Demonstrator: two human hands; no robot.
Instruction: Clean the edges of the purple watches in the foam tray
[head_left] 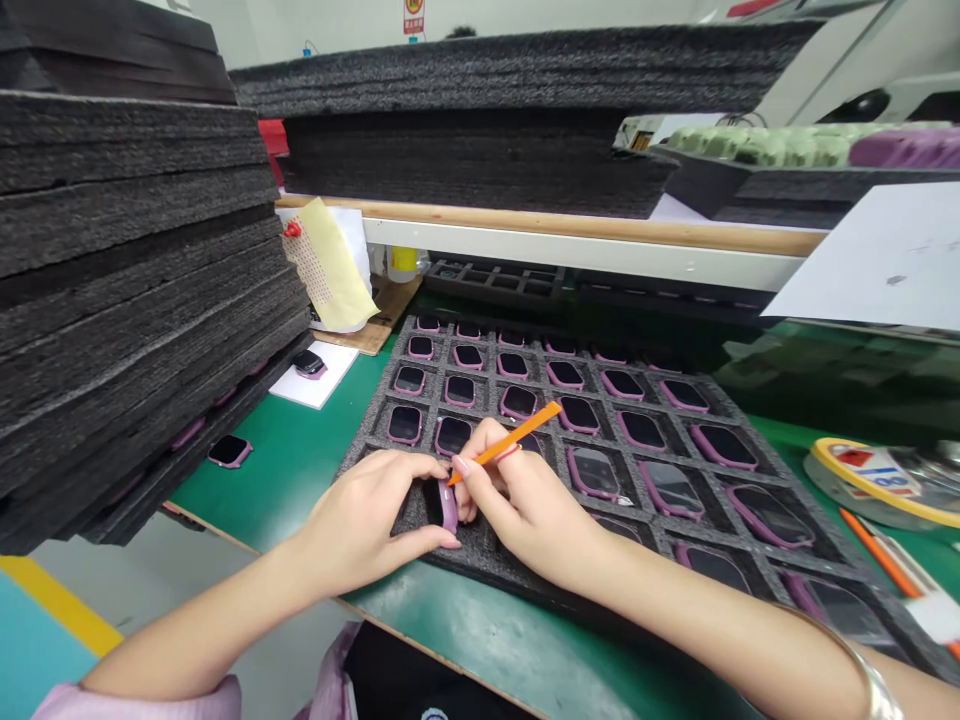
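Between its thumb and fingers my left hand (367,515) grips a purple watch case (448,507), tilted so its side faces me. My right hand (525,500) is closed round a flat orange stick (525,430), whose lower tip meets the case's upper edge. Both hands are over the near left corner of a dark foam tray (487,555). Its square pockets hold many purple-framed watch cases with black screens, such as the watch (405,424) just beyond my left hand. My right forearm covers part of the tray.
Tall stacks of black foam sheets (135,260) rise at the left. One watch (229,451) lies on the green table (300,440); another rests on a white pad (330,372). At right are a tape roll (885,480) and an orange stick (877,550). A shelf edge (585,245) crosses behind.
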